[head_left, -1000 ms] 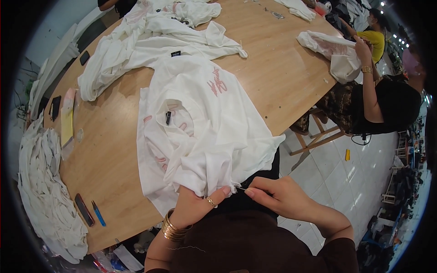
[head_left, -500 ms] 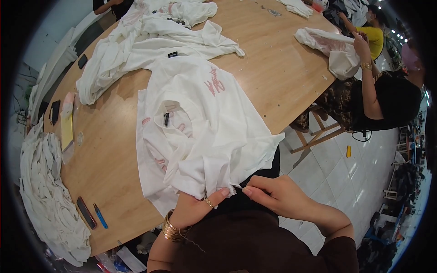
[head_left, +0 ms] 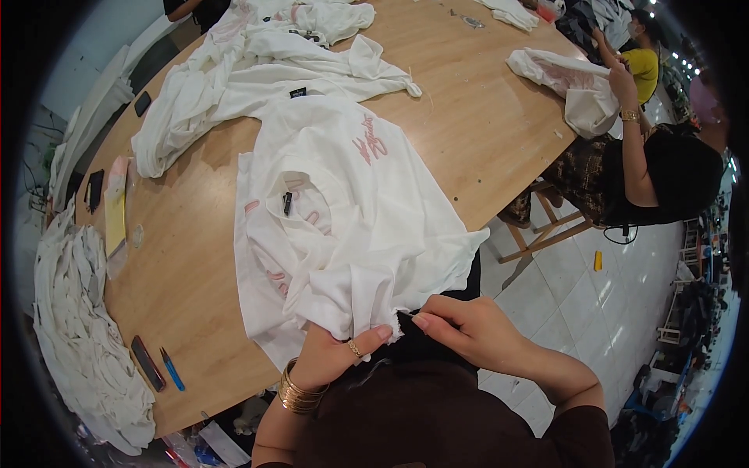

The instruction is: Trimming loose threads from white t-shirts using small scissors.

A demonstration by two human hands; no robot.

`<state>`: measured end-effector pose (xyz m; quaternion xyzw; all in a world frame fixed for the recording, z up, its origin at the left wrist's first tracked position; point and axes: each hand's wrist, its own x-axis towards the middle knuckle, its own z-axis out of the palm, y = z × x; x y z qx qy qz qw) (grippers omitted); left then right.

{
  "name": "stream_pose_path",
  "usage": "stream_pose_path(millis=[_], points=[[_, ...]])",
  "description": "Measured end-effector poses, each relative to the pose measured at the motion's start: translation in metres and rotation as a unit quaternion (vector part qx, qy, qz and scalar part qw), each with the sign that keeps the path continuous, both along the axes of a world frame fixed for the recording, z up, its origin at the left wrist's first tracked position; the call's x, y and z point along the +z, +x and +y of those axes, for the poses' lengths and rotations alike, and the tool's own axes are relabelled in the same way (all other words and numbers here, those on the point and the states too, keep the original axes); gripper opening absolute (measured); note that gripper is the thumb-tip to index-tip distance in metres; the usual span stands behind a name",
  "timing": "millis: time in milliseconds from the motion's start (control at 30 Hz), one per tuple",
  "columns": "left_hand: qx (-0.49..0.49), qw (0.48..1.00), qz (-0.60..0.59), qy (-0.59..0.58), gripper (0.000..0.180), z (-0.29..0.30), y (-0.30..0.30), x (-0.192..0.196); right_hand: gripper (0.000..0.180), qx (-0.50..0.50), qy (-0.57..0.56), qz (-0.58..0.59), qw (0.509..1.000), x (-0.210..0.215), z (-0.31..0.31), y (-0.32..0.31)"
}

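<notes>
While the left hand pinches the white shirt by its edge, lower centre, fingers of the right hand grip a thin, unclear item just right of it.

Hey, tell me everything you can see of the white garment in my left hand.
The white garment looks like soft, matte cloth, crumpled and draped from the table toward you. Its round neck opening faces up, showing a small black label and pink marks. Your left hand grips a bunched, rough-edged end, thumb on top; your right hand is close by, pinching something thin I can't identify. Whether the pink lettering beyond is on this garment is unclear.
</notes>
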<state>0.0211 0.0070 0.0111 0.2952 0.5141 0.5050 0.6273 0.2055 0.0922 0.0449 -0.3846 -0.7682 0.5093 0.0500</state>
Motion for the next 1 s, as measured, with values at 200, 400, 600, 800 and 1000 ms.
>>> stream_pose_path(millis=[200,400,600,800,1000], points=[[0.036,0.999,-0.022,-0.012,0.045,0.000,0.001,-0.004,0.026,0.021,0.007,-0.007,1.000,0.001,0.002,0.000],[0.057,0.998,-0.023,-0.017,0.039,-0.001,0.002,-0.005,0.028,0.053,0.019,-0.011,0.998,0.003,0.001,0.003],[0.048,0.998,-0.029,-0.011,0.039,0.001,0.004,-0.004,0.029,0.048,0.015,-0.005,0.999,0.002,0.001,0.003],[0.060,0.998,0.004,0.012,0.039,0.001,0.007,-0.002,0.030,0.045,-0.012,-0.017,0.999,0.010,0.001,0.003],[0.047,0.999,0.016,0.017,0.039,0.002,0.008,-0.002,0.029,0.036,-0.015,-0.013,0.999,0.006,0.001,0.004]])
